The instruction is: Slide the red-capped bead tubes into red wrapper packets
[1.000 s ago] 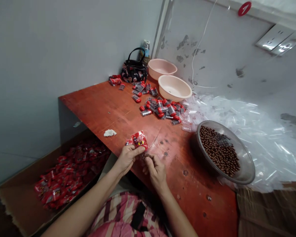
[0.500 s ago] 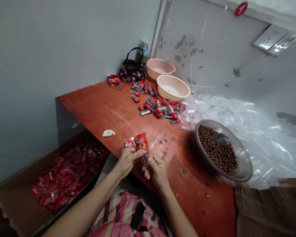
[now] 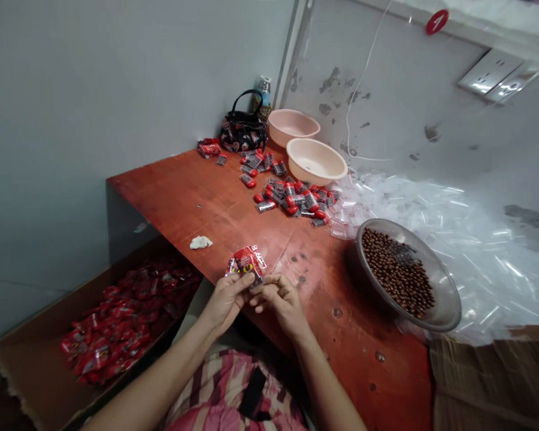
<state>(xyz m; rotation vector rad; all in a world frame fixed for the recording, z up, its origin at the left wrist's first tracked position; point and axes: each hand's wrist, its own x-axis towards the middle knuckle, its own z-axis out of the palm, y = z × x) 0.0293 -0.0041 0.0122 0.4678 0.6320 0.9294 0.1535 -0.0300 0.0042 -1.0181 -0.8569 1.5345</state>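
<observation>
My left hand [image 3: 229, 299] grips a shiny red printed packet [image 3: 245, 260] between thumb and fingers, over the near edge of the table. Close beside it, my right hand [image 3: 282, 302] is closed, thumb and fingers pinched at the packet's lower right end. A dark, see-through bit of a small clear case [image 3: 256, 281] shows between the two hands; most of it is hidden by fingers and packet. Farther back lies a pile of small clear cases with red caps [image 3: 291, 197], dark balls inside them.
A grey bowl of brown balls [image 3: 397, 272] stands at right, against a heap of clear plastic pieces [image 3: 480, 251]. Two pale basins [image 3: 317, 161] and a black handbag [image 3: 242, 131] are at the back. White crumpled tissue [image 3: 200, 242] lies left. Below, a carton [image 3: 31, 371] holds red packets.
The red packet has turned in my left hand. My right hand has moved slightly left and up, closer to my left. Less of the small clear case shows now.
</observation>
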